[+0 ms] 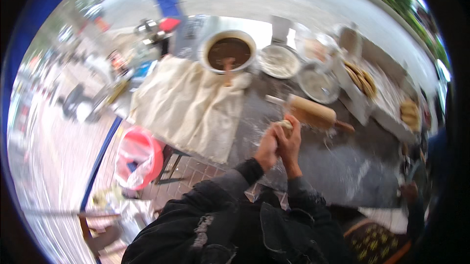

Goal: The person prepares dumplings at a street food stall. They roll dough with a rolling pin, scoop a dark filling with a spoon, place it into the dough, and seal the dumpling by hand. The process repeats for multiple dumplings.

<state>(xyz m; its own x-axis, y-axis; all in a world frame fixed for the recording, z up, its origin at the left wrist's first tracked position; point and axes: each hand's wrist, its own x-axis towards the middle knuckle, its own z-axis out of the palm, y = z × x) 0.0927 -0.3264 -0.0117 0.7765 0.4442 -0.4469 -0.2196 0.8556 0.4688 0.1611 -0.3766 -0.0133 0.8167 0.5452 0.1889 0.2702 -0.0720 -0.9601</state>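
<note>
My left hand (pixel 268 144) and my right hand (pixel 290 141) meet above the floured dark worktop (pixel 349 168). Between them is a pale lump of dough (pixel 285 124), partly hidden by the fingers. Just beyond my right hand lies a wooden rolling pin (pixel 312 111) with flour around it. To the left, a cream cloth (pixel 191 106) is spread over the worktop. Behind the cloth stands a bowl of dark brown liquid (pixel 229 53) with a brush or wooden-handled utensil (pixel 228 71) resting at its rim.
A dish of white flour (pixel 279 61) and a metal bowl (pixel 318 83) stand at the back. Lined boxes at right hold flat breads (pixel 360 79). A pink lined bucket (pixel 158 157) is at lower left. Part of another person (pixel 413 198) shows at the right edge.
</note>
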